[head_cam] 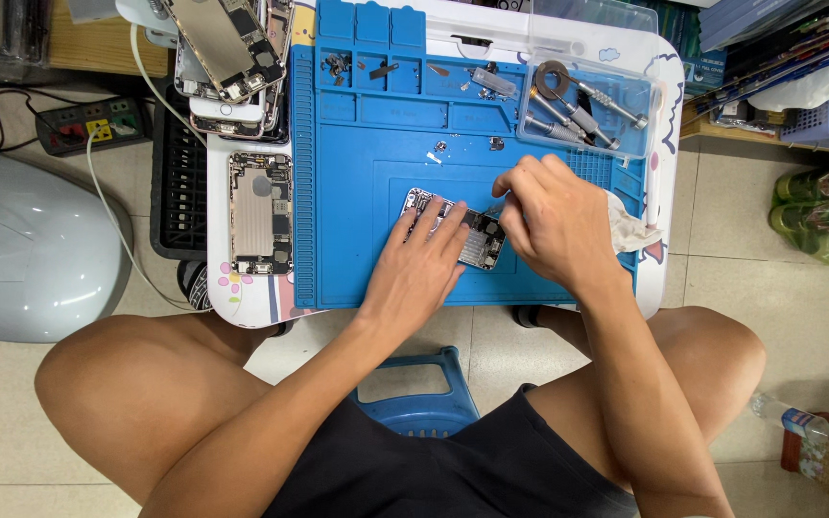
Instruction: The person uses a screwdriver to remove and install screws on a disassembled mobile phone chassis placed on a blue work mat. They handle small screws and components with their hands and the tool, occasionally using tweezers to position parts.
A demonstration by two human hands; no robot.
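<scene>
Two hands over one opened phone chassis (467, 233), which lies flat near the middle of the blue silicone repair mat (357, 211) on a small white table (669, 115).

Head view only. Left hand (419, 264) lies palm down, fingers spread flat on the near-left part of the chassis, pinning it. Right hand (554, 216) is curled, fingers pinched shut on a thin tool (497, 203); its tip meets the chassis at the upper right edge. Tool type too small to tell. A white cloth (630, 225) shows under the right wrist.

Step in hand, as I judge it: working a small part or screw inside the chassis. A further move would call for a steady tip and the left hand's hold unshifted.

Around: loose screws and bits in the mat's upper compartments (405, 72); clear plastic box (587, 101) of screwdriver handles, upper right; a second stripped chassis (261, 211) left of the mat; stacked phone bodies (232, 58) above it; power strip (93, 125) on the floor.
</scene>
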